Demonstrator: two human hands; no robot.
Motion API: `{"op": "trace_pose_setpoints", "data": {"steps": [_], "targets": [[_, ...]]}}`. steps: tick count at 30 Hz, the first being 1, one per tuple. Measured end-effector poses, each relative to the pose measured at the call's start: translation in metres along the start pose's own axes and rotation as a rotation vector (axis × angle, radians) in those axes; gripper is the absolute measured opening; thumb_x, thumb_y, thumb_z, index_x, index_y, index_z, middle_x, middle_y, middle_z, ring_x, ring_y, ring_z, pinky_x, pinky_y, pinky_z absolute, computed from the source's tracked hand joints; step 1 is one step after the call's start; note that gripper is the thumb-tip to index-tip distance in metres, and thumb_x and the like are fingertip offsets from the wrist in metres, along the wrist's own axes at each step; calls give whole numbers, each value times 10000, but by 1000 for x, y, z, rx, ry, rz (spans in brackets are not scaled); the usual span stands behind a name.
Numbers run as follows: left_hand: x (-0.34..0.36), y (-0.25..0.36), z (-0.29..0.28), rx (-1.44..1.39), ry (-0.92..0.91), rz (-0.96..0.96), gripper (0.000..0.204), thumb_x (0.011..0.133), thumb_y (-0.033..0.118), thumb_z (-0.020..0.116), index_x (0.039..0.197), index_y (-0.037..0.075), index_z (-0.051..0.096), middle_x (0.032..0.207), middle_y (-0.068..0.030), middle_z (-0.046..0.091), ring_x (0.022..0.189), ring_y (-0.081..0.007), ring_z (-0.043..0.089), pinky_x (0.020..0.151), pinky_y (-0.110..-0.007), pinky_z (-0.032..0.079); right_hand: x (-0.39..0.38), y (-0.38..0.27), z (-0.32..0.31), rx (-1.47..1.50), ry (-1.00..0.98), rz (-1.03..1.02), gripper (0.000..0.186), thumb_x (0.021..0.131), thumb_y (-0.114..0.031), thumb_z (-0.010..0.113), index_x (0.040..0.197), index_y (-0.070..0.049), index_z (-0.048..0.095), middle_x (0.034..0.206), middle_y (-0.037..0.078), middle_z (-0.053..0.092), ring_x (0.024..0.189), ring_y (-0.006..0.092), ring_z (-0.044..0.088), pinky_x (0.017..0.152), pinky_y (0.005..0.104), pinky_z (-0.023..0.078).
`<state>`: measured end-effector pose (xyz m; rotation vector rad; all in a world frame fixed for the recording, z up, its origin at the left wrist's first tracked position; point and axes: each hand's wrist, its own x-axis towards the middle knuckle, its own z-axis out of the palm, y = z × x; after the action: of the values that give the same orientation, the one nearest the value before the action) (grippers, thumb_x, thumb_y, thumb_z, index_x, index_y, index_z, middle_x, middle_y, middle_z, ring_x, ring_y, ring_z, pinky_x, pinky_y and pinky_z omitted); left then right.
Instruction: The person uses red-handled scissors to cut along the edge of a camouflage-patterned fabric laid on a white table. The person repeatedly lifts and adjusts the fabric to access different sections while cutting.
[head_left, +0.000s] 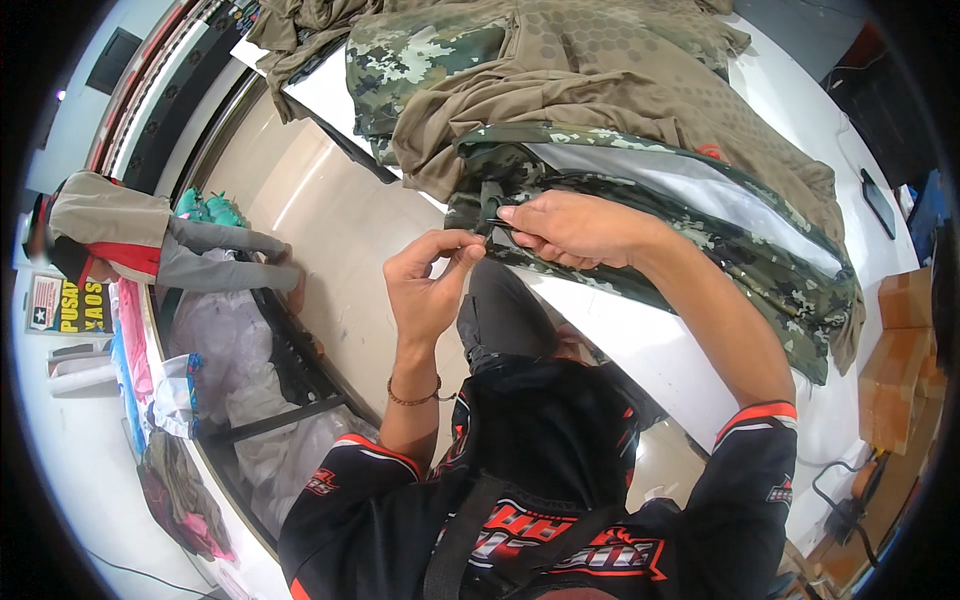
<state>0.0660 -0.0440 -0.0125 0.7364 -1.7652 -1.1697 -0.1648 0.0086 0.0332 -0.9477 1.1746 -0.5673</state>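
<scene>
Hands meet at the near edge of the white table (pixel 640 340), seen from your head camera: your left hand (pixel 428 285) pinches a thin dark thread (pixel 492 222) between thumb and forefinger. Your right hand (pixel 570 230) closes on the hem of the camouflage shirt (pixel 700 215), which lies across the table under a tan shirt (pixel 600 90).

green-and-tan digital camouflage fabric garment (pixel 700 240); plain olive-tan honeycomb-print fabric shirt (pixel 600 80); glossy white desk (pixel 660 350); black sleeves with red-white trim.
</scene>
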Motion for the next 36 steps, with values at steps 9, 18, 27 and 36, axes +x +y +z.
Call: {"op": "trace_pose_setpoints", "data": {"steps": [9,18,27,36], "targets": [[1,-9,-1,-30,-26,44,80,896,-4,804,952,-38,757,998,-119,778,845,-132,693,766,-271,566,1,-2,-1,-56,-2,-19,496,1104,-493,459,736,-162,454,586,-92,286,472,66,229,435,288,167],[1,-6,-2,-25,-72,77,70,899,-23,790,947,-42,742,1060,-135,778,865,-132,695,801,-284,571,4,4,2,-69,13,-122,486,1107,-476,457,738,-160,462,585,-92,303,467,66,231,436,285,176],[-6,-15,-79,-444,-299,126,137,955,48,761,969,-63,681,927,-173,733,860,-246,711,800,-327,581,-1,-6,-1,-4,10,-16,502,1116,-496,455,767,-135,460,601,-88,346,463,35,258,408,239,197],[-5,-2,-34,438,152,291,314,799,41,841,1096,10,742,1022,-110,759,845,-191,699,732,-300,540,-2,-7,-1,-22,-13,-2,495,1117,-481,453,780,-121,499,583,-84,362,449,41,249,408,247,183]]}}
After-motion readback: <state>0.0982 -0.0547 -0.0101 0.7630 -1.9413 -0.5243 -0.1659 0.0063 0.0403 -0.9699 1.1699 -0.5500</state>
